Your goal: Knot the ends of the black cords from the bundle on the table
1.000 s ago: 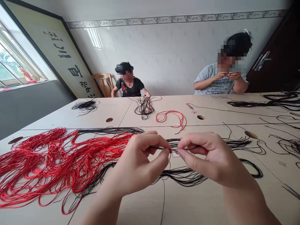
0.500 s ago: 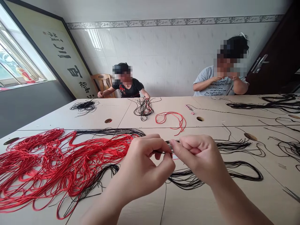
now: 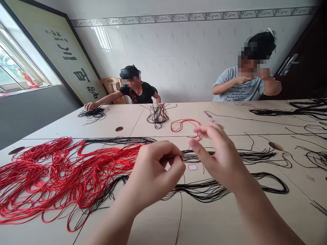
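Note:
My left hand is closed in a pinch over the middle of the table. Its fingertips press on a thin black cord, mostly hidden by the fingers. To its right my right hand is open, thumb and fingers apart, with nothing visible in it. Below and behind the hands lie a looped bundle of black cords and a straighter black bundle. A small white label with a red border lies between them. A large tangle of red cord spreads left of my left hand.
Across the table sit two people, one in black and one in grey. A red cord loop, a red-and-black bundle and a black tangle lie farther back. Tweezers lie at right.
My right hand has opened and moved up and away from my left hand, which keeps its pinch. The person in black has reached out to the black tangle.

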`<action>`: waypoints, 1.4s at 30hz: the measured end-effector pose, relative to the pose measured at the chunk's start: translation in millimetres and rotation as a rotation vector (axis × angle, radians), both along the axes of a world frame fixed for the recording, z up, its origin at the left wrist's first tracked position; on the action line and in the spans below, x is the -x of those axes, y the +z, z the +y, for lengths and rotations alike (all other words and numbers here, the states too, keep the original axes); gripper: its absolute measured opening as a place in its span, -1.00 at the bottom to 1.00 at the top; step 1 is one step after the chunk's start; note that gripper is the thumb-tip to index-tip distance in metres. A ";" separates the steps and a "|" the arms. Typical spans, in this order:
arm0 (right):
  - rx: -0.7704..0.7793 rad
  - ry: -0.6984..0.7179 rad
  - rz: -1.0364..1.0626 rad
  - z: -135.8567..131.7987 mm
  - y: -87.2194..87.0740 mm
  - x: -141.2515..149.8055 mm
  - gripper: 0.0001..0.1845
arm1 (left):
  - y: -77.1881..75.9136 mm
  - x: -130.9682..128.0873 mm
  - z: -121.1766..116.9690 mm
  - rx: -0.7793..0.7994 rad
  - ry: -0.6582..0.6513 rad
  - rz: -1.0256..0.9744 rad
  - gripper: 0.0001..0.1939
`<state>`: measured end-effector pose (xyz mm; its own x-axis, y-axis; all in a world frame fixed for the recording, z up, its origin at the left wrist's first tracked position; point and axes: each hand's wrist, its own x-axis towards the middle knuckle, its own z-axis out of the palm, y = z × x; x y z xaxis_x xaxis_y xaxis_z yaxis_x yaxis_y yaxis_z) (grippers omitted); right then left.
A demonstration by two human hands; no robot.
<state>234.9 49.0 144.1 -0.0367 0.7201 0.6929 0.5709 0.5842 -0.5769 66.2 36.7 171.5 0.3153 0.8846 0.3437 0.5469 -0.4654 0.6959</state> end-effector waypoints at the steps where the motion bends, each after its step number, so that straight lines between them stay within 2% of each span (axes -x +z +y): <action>1: -0.041 -0.036 0.031 0.2 1.5 -0.1 -0.86 | 2.4 2.3 1.1 0.040 0.019 -0.017 -0.85; 3: 0.009 0.011 0.067 -2.7 4.7 0.9 -0.84 | 6.9 5.8 3.0 0.122 0.050 -0.063 -0.86; 6: 0.368 0.307 0.047 -9.0 5.2 7.2 -0.74 | 10.8 8.2 4.8 0.187 0.073 -0.133 -0.88; 8: 0.534 0.454 0.085 -9.0 0.9 13.6 -0.74 | 11.2 8.3 5.3 0.201 0.069 -0.161 -0.89; 13: 0.647 0.627 0.243 1.3 -10.2 21.1 -0.64 | 10.4 8.0 5.1 0.254 0.011 -0.151 -0.87; 15: 0.646 0.623 0.221 2.6 -10.4 18.1 -0.61 | 10.7 8.3 5.4 0.256 0.006 -0.135 -0.86; 18: 0.580 0.494 0.172 1.4 -9.7 13.2 -0.73 | 11.0 9.0 6.8 0.251 0.032 -0.128 -0.86; 21: 0.340 0.331 0.123 1.6 -11.6 12.9 -0.76 | 10.5 9.5 8.0 0.252 0.055 -0.131 -0.86; 24: 0.090 0.260 0.014 3.2 -14.4 16.4 -0.84 | 10.0 8.9 8.0 0.251 0.057 -0.114 -0.85; 27: -0.011 0.241 -0.054 2.6 -14.2 18.5 -0.92 | 10.4 7.6 7.0 0.262 0.048 -0.097 -0.85; 30: 0.055 0.284 -0.040 -0.5 -10.1 15.0 -0.92 | 11.3 6.3 6.3 0.266 0.054 -0.071 -0.86; 35: 0.537 0.517 0.123 -0.6 -3.1 2.7 -0.81 | 8.6 6.6 9.5 0.270 0.049 -0.036 -0.84; 37: 0.668 0.597 0.216 1.9 -2.5 0.3 -0.78 | 6.0 7.4 11.8 0.244 0.035 -0.029 -0.83; 39: 0.699 0.617 0.250 4.1 -2.8 0.4 -0.76 | 3.9 8.4 13.5 0.224 0.024 -0.026 -0.83; 42: 0.618 0.510 0.223 4.6 -4.0 3.9 -0.69 | 1.5 9.2 13.9 0.240 0.000 -0.014 -0.82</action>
